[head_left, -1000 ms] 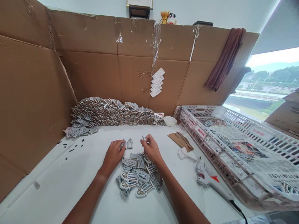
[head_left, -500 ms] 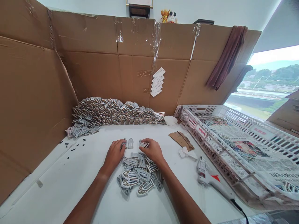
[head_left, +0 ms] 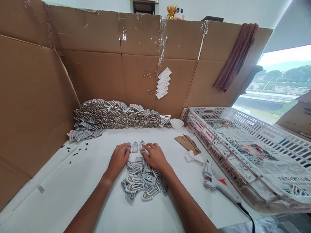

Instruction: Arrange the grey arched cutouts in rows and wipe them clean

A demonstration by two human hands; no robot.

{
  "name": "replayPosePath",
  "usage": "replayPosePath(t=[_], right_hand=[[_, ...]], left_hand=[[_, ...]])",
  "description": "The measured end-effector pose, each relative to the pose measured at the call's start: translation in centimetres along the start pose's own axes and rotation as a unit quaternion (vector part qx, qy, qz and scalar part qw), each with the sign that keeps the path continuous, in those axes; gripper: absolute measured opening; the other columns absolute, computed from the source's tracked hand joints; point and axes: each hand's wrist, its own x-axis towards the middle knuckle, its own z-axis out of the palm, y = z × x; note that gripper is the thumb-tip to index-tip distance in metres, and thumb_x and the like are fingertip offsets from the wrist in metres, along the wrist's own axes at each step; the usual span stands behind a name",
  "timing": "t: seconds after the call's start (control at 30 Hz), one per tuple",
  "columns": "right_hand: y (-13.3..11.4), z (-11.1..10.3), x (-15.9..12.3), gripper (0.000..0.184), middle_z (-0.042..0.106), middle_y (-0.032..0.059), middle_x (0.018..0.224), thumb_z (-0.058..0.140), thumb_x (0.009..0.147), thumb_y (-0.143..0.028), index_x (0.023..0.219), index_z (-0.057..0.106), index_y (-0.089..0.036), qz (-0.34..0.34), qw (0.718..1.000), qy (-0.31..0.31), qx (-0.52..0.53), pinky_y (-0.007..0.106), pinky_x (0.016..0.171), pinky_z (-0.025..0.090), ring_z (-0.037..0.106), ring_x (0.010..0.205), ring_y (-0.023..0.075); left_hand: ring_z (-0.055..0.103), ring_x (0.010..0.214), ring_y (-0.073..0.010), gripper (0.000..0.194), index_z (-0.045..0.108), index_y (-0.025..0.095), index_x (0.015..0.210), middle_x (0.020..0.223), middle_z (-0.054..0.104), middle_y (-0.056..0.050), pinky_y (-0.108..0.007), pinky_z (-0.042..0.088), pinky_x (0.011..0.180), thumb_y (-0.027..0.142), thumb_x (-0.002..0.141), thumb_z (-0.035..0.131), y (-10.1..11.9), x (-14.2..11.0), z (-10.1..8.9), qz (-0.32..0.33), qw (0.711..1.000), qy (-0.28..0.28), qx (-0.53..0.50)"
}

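Small grey-and-white arch-shaped pieces lie in a short row on the white table. My left hand is at the left end of the row, thumb and fingers closed around the edge of a partly hidden arch-shaped piece. Beside it lies the middle piece, apart from both hands. My right hand has its fingers stretched out, the tips touching the right-hand piece. Just below the hands is a loose heap of similar pieces, some with scroll patterns, partly covered by my right hand and wrist.
A large stack of pieces lines the cardboard wall, with a white bowl at its right end. On the right are a glue gun, a cardboard scrap and a white plastic crate lined with newspaper.
My right hand has moved slightly left and set the piece it held down at the right end of the row; its fingers have loosened. My left hand has stayed in place.
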Motion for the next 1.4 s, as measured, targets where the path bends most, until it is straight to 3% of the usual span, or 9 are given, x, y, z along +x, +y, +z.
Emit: replayPosePath(t=[0.2,0.8,1.0,1.2,1.4], right_hand=[[-0.1,0.1,-0.1,0.046,0.067,0.0058,0.151,0.044,0.112,-0.049,0.145,0.07,-0.028,-0.029,0.999,-0.013,-0.007,0.046,0.107,0.043,0.053,0.134,0.0341],[-0.3,-0.2,-0.3,0.047,0.07,0.0092,0.145,0.051,0.11,-0.052,0.141,0.074,-0.024,-0.044,0.999,-0.008,0.021,0.045,0.11,0.041,0.054,0.13,0.0339],[-0.8,-1.4,-0.5,0.03,0.073,0.0084,0.127,0.07,0.1,-0.038,0.123,0.081,-0.022,-0.059,0.997,-0.008,0.043,0.041,0.108,0.042,0.053,0.121,0.0292],[-1.0,-1.9,-1.1,0.032,0.068,0.0096,0.136,0.072,0.097,-0.034,0.124,0.082,-0.021,-0.075,0.995,-0.066,0.03,0.045,0.112,0.039,0.049,0.125,0.0313],[-0.8,-1.9,-1.0,0.027,0.072,0.0111,0.124,0.081,0.09,-0.031,0.114,0.08,-0.019,-0.073,0.994,-0.054,0.053,0.042,0.106,0.041,0.053,0.12,0.0301]], left_hand=[[0.064,0.124,-0.0313,0.036,0.073,0.022,0.118,0.127,0.074,-0.01,-0.052,0.051,0.115,0.035,0.1,0.044,-0.2,0.3,0.1,0.0,1.0,-0.006,0.002],[0.06,0.127,-0.0324,0.037,0.072,0.021,0.116,0.129,0.072,-0.01,-0.054,0.047,0.118,0.037,0.099,0.044,-0.1,0.5,0.0,0.001,1.0,-0.022,-0.002],[0.06,0.125,-0.0328,0.037,0.07,0.02,0.119,0.127,0.071,-0.011,-0.054,0.047,0.116,0.037,0.101,0.043,0.3,0.4,-0.1,0.004,1.0,-0.018,0.0],[0.061,0.121,-0.032,0.033,0.068,0.019,0.119,0.124,0.07,-0.012,-0.052,0.049,0.113,0.032,0.101,0.045,0.7,0.4,-0.2,-0.001,1.0,-0.002,0.019],[0.061,0.123,-0.0308,0.03,0.069,0.019,0.118,0.124,0.07,-0.012,-0.05,0.047,0.115,0.029,0.101,0.046,1.0,0.4,-0.2,-0.002,1.0,-0.003,0.026]])
